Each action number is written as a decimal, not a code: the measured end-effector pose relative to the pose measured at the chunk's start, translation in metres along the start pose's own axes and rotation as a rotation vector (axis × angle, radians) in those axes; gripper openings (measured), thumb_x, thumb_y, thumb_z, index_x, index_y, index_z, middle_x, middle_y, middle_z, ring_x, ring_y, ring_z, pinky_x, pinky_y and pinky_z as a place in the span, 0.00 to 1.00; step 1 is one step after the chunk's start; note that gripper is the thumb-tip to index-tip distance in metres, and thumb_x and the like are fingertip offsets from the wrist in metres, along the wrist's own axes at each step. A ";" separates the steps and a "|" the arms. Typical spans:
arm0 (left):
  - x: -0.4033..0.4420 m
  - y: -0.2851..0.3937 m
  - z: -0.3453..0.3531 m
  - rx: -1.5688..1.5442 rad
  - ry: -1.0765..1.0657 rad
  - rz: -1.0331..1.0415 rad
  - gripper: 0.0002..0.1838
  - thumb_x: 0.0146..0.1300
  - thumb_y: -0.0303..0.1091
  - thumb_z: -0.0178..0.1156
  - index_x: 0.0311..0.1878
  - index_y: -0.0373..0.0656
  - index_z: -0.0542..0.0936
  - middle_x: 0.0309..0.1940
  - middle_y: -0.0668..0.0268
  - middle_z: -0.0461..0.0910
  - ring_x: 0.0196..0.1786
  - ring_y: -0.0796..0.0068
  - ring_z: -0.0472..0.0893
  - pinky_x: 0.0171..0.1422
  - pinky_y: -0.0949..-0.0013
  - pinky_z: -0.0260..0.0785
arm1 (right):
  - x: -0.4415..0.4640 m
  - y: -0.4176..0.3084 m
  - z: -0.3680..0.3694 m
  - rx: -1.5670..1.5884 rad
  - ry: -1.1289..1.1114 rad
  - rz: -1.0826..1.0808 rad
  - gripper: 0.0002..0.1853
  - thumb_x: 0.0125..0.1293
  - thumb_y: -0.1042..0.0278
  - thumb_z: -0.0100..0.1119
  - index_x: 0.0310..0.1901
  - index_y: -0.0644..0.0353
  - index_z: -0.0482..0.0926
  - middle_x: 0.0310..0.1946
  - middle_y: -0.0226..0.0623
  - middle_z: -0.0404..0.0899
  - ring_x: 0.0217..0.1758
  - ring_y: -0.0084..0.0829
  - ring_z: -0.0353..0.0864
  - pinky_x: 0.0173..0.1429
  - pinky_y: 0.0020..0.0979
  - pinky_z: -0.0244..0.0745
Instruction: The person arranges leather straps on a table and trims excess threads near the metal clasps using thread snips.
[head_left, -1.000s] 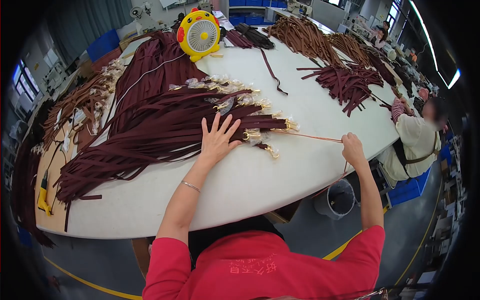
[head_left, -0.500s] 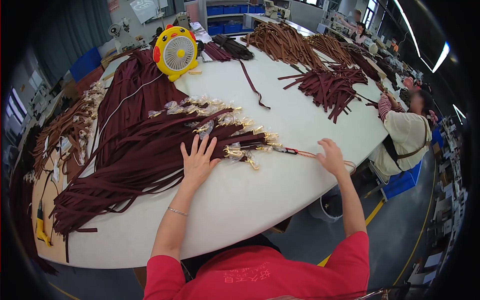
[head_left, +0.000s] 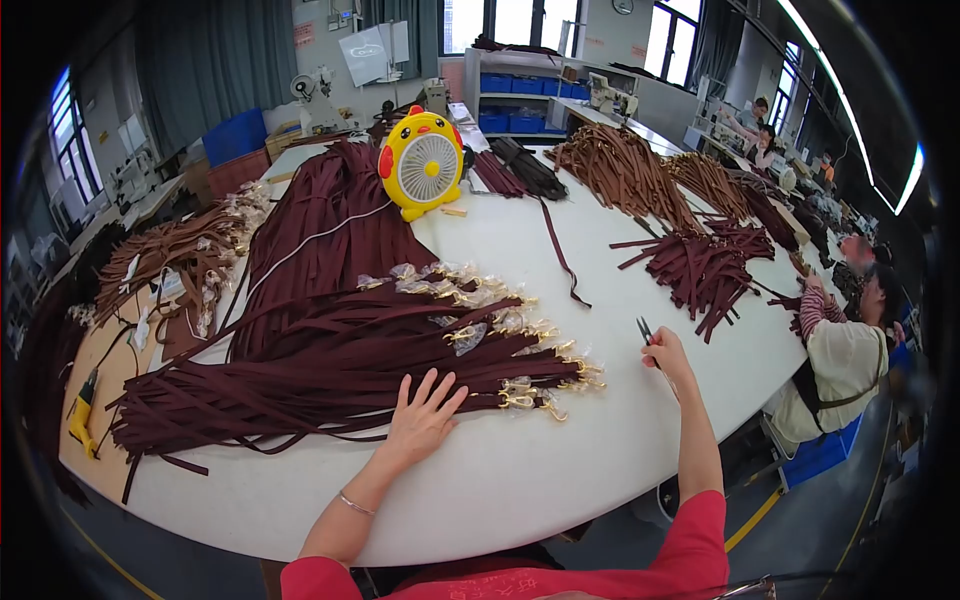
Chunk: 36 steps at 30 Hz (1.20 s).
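My left hand [head_left: 425, 415] lies flat, fingers spread, on the near edge of a bundle of dark maroon straps [head_left: 300, 395]. Gold metal clasps [head_left: 520, 395], many in clear plastic wrap, line the right end of this bundle. To the right of the clasps, above the white tabletop, my right hand [head_left: 668, 358] is closed around a small pair of thread snips [head_left: 645, 329]. Their two dark tips point up and away, slightly apart; my fingers hide much of the rest.
A yellow chick-shaped fan [head_left: 420, 165] stands behind the bundle, near more maroon straps [head_left: 325, 230]. Brown straps [head_left: 620, 175] and a shorter maroon pile [head_left: 705, 270] lie farther back. A co-worker [head_left: 845, 350] sits at the right edge. A yellow-handled tool [head_left: 84, 420] lies at left.
My right hand, open above the corded tool before, has closed on the snips and lifted them. My left hand stays on the straps' near edge. The camera view has tilted up.
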<state>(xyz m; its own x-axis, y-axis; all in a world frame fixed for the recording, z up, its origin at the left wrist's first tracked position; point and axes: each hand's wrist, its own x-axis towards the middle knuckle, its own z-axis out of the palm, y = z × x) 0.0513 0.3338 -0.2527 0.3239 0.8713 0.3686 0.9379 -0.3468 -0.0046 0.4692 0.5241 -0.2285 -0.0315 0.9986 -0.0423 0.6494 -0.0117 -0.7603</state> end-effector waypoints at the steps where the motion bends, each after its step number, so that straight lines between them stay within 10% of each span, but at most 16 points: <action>1: 0.000 0.000 0.001 -0.016 -0.015 -0.011 0.31 0.54 0.42 0.60 0.64 0.57 0.64 0.65 0.66 0.60 0.69 0.60 0.55 0.69 0.45 0.40 | 0.008 -0.018 0.006 0.373 0.043 0.084 0.08 0.46 0.75 0.53 0.31 0.65 0.70 0.23 0.39 0.74 0.27 0.31 0.75 0.33 0.33 0.70; 14: 0.000 -0.001 -0.002 -0.088 -0.021 -0.024 0.28 0.54 0.39 0.60 0.61 0.55 0.68 0.64 0.65 0.62 0.69 0.62 0.56 0.68 0.45 0.44 | 0.149 -0.090 0.116 -0.625 0.346 -0.185 0.20 0.59 0.50 0.53 0.35 0.63 0.80 0.38 0.51 0.78 0.43 0.48 0.78 0.45 0.43 0.73; 21: 0.000 -0.005 0.001 -0.136 -0.094 -0.063 0.29 0.57 0.40 0.57 0.64 0.61 0.64 0.67 0.69 0.57 0.70 0.64 0.55 0.68 0.46 0.45 | 0.192 -0.100 0.140 -0.589 0.197 -0.087 0.18 0.62 0.56 0.47 0.36 0.62 0.79 0.37 0.52 0.78 0.43 0.51 0.77 0.46 0.46 0.72; 36: 0.001 -0.006 0.002 -0.173 -0.074 -0.073 0.29 0.58 0.41 0.56 0.64 0.61 0.63 0.67 0.68 0.57 0.69 0.63 0.55 0.68 0.46 0.47 | 0.177 -0.129 0.189 -0.449 -0.024 -0.662 0.15 0.60 0.68 0.48 0.49 0.55 0.76 0.37 0.40 0.74 0.42 0.43 0.75 0.45 0.39 0.70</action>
<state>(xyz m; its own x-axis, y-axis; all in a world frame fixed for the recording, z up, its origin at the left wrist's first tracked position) 0.0466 0.3377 -0.2545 0.2698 0.9172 0.2932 0.9260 -0.3306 0.1820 0.2363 0.6930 -0.2609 -0.5306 0.7895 0.3084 0.7339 0.6100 -0.2988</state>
